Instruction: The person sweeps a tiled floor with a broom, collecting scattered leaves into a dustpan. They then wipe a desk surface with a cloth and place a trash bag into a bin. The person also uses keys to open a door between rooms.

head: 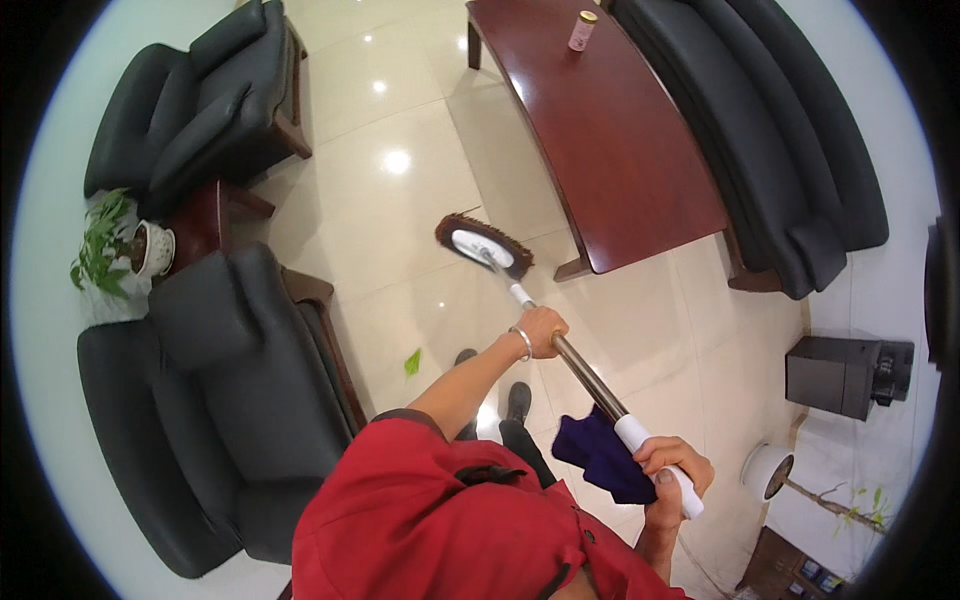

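Note:
A mop's steel pole (590, 377) runs slantwise in front of me. My left hand (541, 331), with a silver bangle at the wrist, grips the lower pole just above its white joint. My right hand (673, 474) is wrapped around the white end grip (634, 433). The brown chenille mop head (523, 259), with its white oval plate (480, 247), rests on the tiled floor (397, 217) near the table's corner. A dark purple cloth (604, 459) hangs beside my right hand; what holds it is hidden. A green leaf (412, 363) lies on the floor left of my shoes.
A reddish wooden table (615, 142) bears a pink can (583, 31). Black armchairs (262, 405) flank a side table (196, 221) with a potted plant (155, 249) at left. At right are a black sofa (742, 135), a black bin-like box (832, 375) and a white planter (766, 471).

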Available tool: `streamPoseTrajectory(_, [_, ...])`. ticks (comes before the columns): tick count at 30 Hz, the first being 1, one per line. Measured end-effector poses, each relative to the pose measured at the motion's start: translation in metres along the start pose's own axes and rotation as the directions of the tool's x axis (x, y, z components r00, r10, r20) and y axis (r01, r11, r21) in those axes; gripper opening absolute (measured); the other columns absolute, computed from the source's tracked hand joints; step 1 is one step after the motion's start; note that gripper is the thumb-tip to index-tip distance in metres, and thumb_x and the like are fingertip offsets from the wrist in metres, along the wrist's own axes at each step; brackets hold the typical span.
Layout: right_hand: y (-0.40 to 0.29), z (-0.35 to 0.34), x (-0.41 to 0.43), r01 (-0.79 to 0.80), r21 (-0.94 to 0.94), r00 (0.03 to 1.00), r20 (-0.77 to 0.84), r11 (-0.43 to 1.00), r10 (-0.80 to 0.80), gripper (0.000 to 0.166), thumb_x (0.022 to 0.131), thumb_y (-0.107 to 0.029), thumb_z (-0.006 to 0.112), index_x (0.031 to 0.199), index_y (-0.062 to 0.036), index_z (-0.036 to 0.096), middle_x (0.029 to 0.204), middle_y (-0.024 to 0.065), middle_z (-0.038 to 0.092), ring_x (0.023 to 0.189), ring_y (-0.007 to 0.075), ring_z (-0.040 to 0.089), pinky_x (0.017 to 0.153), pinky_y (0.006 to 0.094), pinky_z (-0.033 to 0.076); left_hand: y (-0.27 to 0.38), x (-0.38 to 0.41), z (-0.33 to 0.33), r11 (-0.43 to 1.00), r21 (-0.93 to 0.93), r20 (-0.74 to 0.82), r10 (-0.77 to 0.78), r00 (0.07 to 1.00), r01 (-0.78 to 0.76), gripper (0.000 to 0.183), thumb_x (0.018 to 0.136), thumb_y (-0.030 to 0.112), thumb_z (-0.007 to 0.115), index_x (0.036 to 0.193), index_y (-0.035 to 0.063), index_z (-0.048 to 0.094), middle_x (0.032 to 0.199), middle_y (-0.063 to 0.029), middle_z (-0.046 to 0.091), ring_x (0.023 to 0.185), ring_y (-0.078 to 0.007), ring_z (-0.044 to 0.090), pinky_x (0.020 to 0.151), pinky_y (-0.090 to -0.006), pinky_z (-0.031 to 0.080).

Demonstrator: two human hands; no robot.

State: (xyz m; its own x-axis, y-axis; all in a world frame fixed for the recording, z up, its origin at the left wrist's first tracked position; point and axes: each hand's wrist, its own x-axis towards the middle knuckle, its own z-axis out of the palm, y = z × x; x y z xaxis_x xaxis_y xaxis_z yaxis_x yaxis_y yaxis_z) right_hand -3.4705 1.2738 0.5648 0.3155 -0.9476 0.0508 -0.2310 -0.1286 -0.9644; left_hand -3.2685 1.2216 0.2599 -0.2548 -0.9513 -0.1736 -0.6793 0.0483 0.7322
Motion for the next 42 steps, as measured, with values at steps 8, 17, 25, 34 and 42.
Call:
streamPoseTrajectory(8, [0.022,-0.019,-0.005,-0.148,0.173,0.945,0.316,0.974,0.088,0.017,0.070,-0.014,0.052,0.067,0.0029,0.057,0.073,0.0159,0.063,0.065,0.0168,0.056,0.062,0.0256,0.044,0.002,-0.107,0.033,0.945,-0.078,-0.214,-0.328,0.920,0.318,0.017,0.057,0.017,0.068,0.055,0.0087,0.053,0.059,-0.0157,0.055,0.063,-0.0391,0.059,0.055,-0.0470,0.045])
streamPoseTrajectory(17, [0.017,-0.027,0.013,-0.043,0.160,0.715,0.695,0.986,-0.081,0.014,0.068,-0.010,0.053,0.064,0.0019,0.058,0.068,0.0129,0.064,0.061,0.0178,0.061,0.061,0.0261,0.047,0.027,-0.162,0.116,0.877,-0.168,-0.568,-0.460,0.683,0.451,0.024,0.057,0.023,0.073,0.055,0.0106,0.052,0.061,-0.0139,0.057,0.065,-0.0377,0.060,0.058,-0.0468,0.048])
streamPoseTrajectory(25, [0.023,-0.046,0.010,-0.131,0.120,0.696,0.718,0.984,0.005,0.020,0.071,-0.015,0.054,0.062,0.0028,0.058,0.068,0.0144,0.064,0.059,0.0169,0.058,0.057,0.0262,0.044,0.080,-0.175,0.166,0.822,-0.261,-0.363,-0.569,0.738,0.506,0.012,0.061,0.019,0.065,0.062,0.0109,0.056,0.067,-0.0148,0.061,0.069,-0.0388,0.062,0.060,-0.0498,0.049])
streamPoseTrajectory(34, [0.051,-0.121,-0.027,-0.051,0.111,0.882,0.472,0.992,-0.007,0.025,0.082,-0.025,0.050,0.072,-0.0012,0.048,0.078,0.0174,0.054,0.075,0.0206,0.051,0.077,0.0322,0.042,0.076,-0.093,0.117,0.950,-0.020,-0.321,-0.302,0.898,0.312,0.016,0.058,0.020,0.072,0.059,0.0102,0.060,0.065,-0.0123,0.063,0.068,-0.0339,0.064,0.061,-0.0453,0.051])
streamPoseTrajectory(42, [0.098,-0.033,-0.076,-0.029,0.275,0.959,0.279,0.961,-0.050,0.023,0.079,-0.026,0.044,0.072,-0.0035,0.043,0.081,0.0164,0.051,0.080,0.0217,0.047,0.083,0.0350,0.038,0.001,-0.126,0.102,0.907,0.061,-0.392,-0.363,0.845,0.417,0.010,0.065,0.019,0.070,0.069,0.0110,0.067,0.075,-0.0113,0.067,0.078,-0.0307,0.065,0.074,-0.0407,0.052])
